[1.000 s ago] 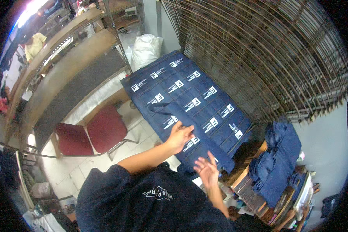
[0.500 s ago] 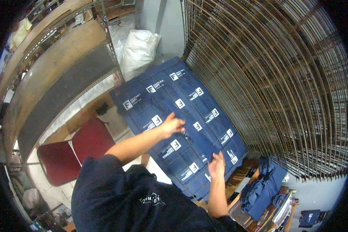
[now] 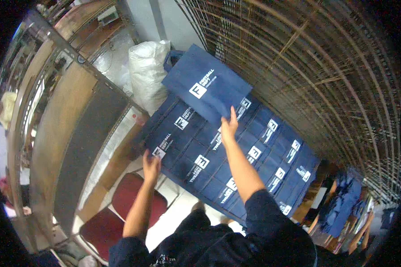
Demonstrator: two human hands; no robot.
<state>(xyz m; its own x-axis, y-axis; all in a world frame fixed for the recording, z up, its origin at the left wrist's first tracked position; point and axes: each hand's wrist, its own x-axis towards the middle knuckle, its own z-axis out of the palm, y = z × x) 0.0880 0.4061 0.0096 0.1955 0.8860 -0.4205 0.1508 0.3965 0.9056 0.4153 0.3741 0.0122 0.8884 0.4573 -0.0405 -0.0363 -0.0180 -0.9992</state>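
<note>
A navy fabric bag [image 3: 218, 80] with a white print and a loop handle lies slanted over the far end of the rack tray, slightly blurred. At its near lower edge, my right hand [image 3: 228, 129] pinches the fabric between thumb and fingers. My left hand [image 3: 151, 168] is beside the tray's left edge, thumb and fingers apart, close to a white print; whether it touches the cloth I cannot tell. Several navy printed pieces [image 3: 191, 147] lie in rows across the tray, with thin wire lines between them.
Raised wire rack tiers [image 3: 307, 58] stand close along the right. A stuffed white sack [image 3: 147, 75] sits beyond the tray. Dark red chairs [image 3: 136, 200] are at the left, near a metal-framed shelf [image 3: 93, 107]. Folded navy cloth [image 3: 343, 200] is piled at the lower right.
My view has turned. My hands have moved apart, the right one toward the tray's far end, the left to its left edge. A bag now lies over the far end.
</note>
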